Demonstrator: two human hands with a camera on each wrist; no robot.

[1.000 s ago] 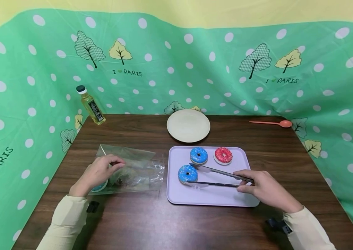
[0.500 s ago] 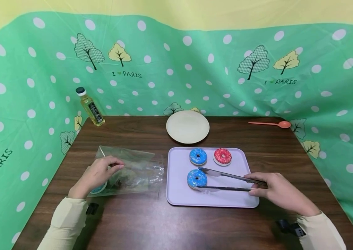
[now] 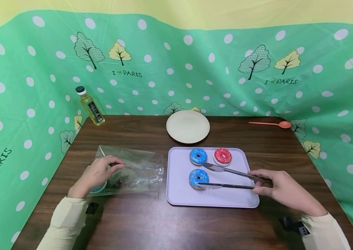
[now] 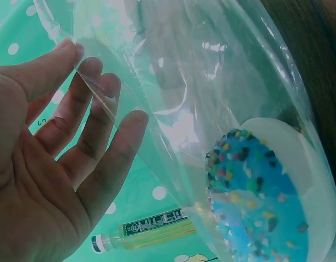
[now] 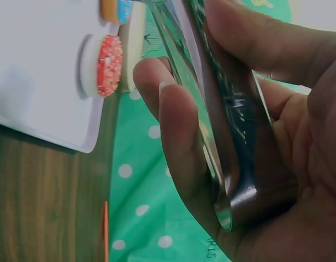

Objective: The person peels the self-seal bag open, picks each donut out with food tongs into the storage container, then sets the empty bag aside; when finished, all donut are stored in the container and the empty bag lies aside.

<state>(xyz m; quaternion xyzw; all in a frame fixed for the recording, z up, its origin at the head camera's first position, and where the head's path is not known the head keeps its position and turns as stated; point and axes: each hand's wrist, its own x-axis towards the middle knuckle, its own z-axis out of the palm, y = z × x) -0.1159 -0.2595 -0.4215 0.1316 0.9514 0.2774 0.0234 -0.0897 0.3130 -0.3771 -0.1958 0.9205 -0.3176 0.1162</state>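
Note:
My right hand holds metal tongs, also large in the right wrist view. The arms of the tongs stand apart at a blue doughnut on the lilac tray; one tip lies over its front part, the other reaches the edge of a second blue doughnut behind. A red doughnut sits at the tray's back right. Thumb and index finger of my left hand pinch the edge of a clear plastic bag. Inside the bag is a sprinkled blue doughnut.
Behind the tray lies a cream plate. An oil bottle with a dark cap stands at the back left. At the back right lies an orange spoon. A green dotted cloth hangs behind the wooden table.
The front blue doughnut has shifted right and slightly nearer on the tray. My right hand and the tongs moved right; the tongs then rose slightly in view. My left hand stays at the bag.

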